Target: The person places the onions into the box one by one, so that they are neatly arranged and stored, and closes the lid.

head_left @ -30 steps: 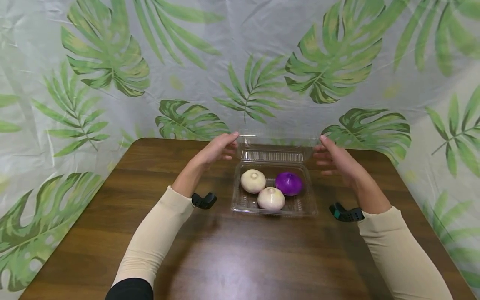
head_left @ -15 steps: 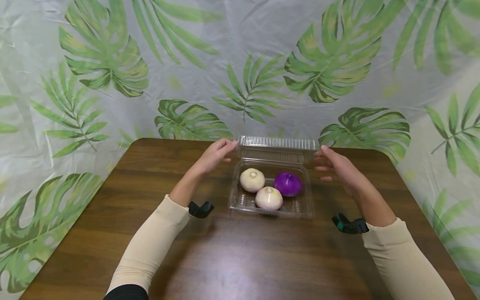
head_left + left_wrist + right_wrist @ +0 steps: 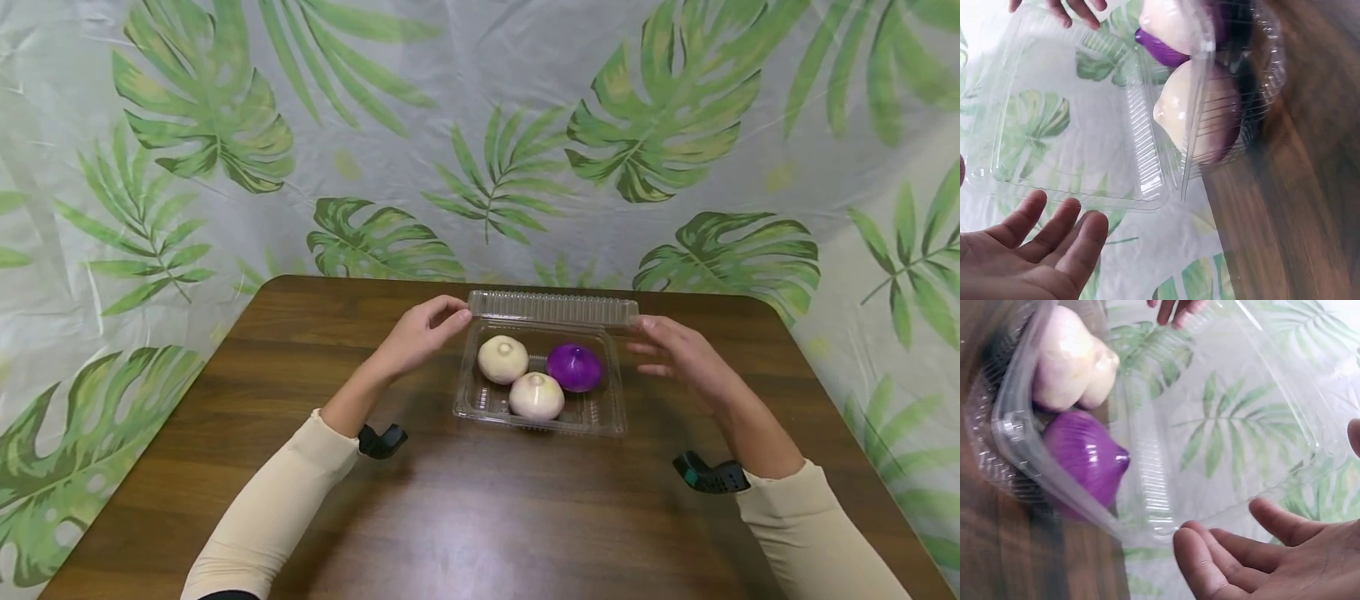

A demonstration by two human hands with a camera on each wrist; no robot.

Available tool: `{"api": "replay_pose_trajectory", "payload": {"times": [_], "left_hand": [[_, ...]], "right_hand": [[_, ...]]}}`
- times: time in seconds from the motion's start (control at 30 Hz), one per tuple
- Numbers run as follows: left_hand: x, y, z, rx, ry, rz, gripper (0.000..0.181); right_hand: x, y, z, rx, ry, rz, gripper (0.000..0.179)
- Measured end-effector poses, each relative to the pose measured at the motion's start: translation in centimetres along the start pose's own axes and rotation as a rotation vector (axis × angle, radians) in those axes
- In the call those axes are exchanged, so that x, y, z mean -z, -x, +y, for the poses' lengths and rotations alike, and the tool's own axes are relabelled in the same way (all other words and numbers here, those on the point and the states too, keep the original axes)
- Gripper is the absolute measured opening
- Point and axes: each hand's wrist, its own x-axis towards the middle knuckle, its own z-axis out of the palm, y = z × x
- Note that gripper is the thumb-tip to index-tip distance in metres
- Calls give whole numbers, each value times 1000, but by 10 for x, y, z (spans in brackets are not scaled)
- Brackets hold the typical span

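A clear plastic clamshell box (image 3: 480,408) sits on the table, its ribbed lid (image 3: 555,307) raised and tilted on the far hinge. Inside lie two whitish onions, one at the back left (image 3: 503,359) and one in front (image 3: 537,396), beside a purple onion (image 3: 574,367). My left hand (image 3: 422,333) is at the lid's left corner; in the left wrist view its loosely extended fingers (image 3: 1069,231) lie along the lid's side edge. My right hand (image 3: 686,354) is at the right corner, thumb at the lid edge and fingers (image 3: 1241,550) spread beside it.
The box stands toward the far side of a brown wooden table (image 3: 480,508). A pale cloth with green leaf prints (image 3: 510,100) hangs close behind the table's far edge. Each wrist carries a black strap mount, the left one (image 3: 382,442) and the right one (image 3: 711,473).
The lid has swung from nearly upright down toward me, lowering its front edge. Both hands have come down and nearer with it. The onions keep their places in the box.
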Motion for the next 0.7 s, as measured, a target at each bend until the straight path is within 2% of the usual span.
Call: {"api": "replay_pose_trajectory", "payload": {"times": [0.3, 0.47, 0.7], "left_hand": [[-8, 14, -9, -59, -70, 34, 39], [-12, 21, -11, -98, -105, 25, 40], [-19, 36, -17, -161, -265, 44, 46]], "right_hand": [[-10, 8, 12, 28, 11, 59, 60], [-14, 13, 17, 39, 46, 72, 59], [-18, 16, 29, 64, 71, 79, 56]]}}
